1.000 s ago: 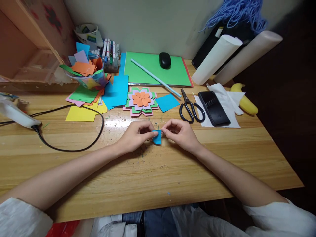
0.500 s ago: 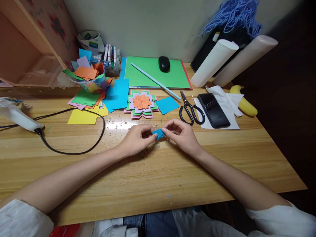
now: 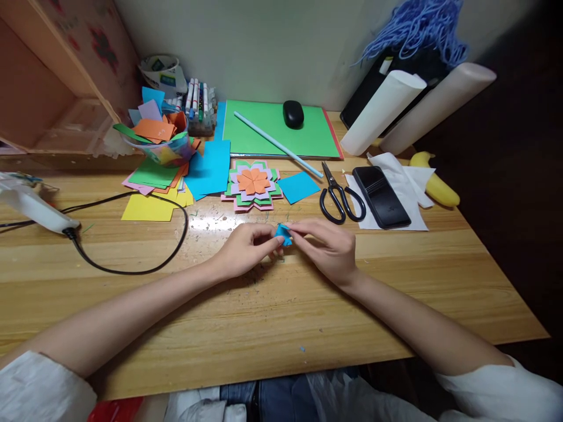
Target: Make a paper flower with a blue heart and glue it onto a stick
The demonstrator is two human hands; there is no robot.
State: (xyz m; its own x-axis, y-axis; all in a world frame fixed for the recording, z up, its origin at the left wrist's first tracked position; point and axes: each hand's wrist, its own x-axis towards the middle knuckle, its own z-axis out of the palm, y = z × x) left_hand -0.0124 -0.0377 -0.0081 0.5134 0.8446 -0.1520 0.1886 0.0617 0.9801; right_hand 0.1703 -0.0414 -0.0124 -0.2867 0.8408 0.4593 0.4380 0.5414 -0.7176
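Note:
A small folded piece of blue paper (image 3: 282, 234) is pinched between both my hands just above the wooden table (image 3: 264, 316). My left hand (image 3: 246, 249) grips it from the left with closed fingers. My right hand (image 3: 328, 246) covers its right side, fingers curled over it. Just beyond them lies a layered paper flower (image 3: 252, 183) in pink, green, lilac and orange, with a loose blue paper square (image 3: 298, 186) to its right.
Black scissors (image 3: 339, 196), a black phone (image 3: 380, 195) on white tissue and a banana (image 3: 435, 180) lie at the right. A green sheet (image 3: 268, 138) with a black mouse (image 3: 292, 113) sits behind. Coloured paper stacks (image 3: 153, 187), a scrap bowl (image 3: 163, 140), markers (image 3: 196, 99) and a glue gun (image 3: 35, 208) are left.
The blue paper has been folded smaller. It stood upright, then lay flat between the fingertips, and now my right hand has moved over it.

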